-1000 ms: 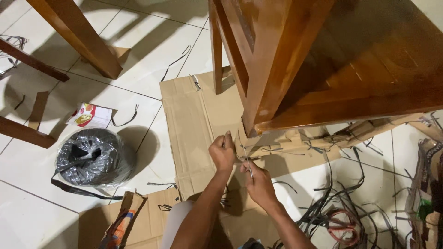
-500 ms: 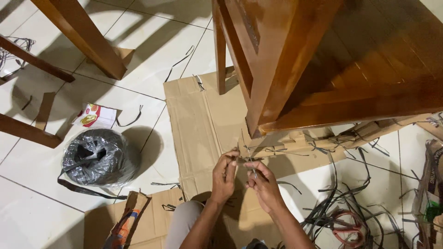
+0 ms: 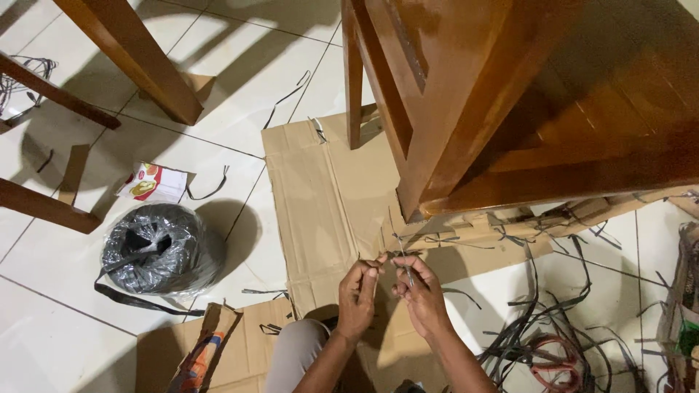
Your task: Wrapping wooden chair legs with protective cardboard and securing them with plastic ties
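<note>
My left hand (image 3: 358,287) and my right hand (image 3: 419,290) are close together over a flat sheet of brown cardboard (image 3: 320,189) on the tiled floor. Both pinch a thin dark plastic strap (image 3: 403,256) that runs up to a cardboard-wrapped piece (image 3: 480,229) at the foot of a brown wooden chair (image 3: 502,102). The left fingertips hold one end of the strap, the right fingers hold the other strand just beside it. The wrapped cardboard is bound with several dark ties.
A black roll of strapping in clear plastic (image 3: 160,249) lies at left, with a small red-and-white packet (image 3: 153,182) behind it. Other wooden chair legs (image 3: 135,58) stand at upper left. Cut strap scraps and red-handled scissors (image 3: 557,360) lie at lower right.
Both hands have dropped lower and drawn closer together on the strap. The left hand left the cardboard edge by the chair leg and now pinches the strap end.
</note>
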